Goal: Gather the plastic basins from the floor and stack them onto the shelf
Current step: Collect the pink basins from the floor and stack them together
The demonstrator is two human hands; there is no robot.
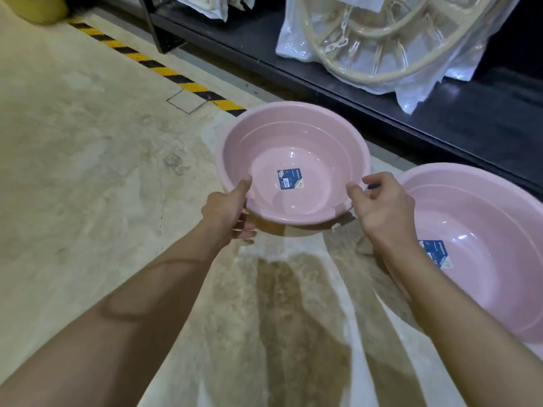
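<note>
Two bare forearms reach in from the lower edge, with no sleeve, watch, ring or glove visible on either. The left hand (227,211) and right hand (382,207) are bare too, with short, unpainted nails. A faint curved line crosses the left forearm.

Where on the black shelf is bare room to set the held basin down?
The shelf is bare between its upright post and the plastic-wrapped rack, and along its front edge. The right is crowded by that rack. The left hand grips the small basin.
</note>
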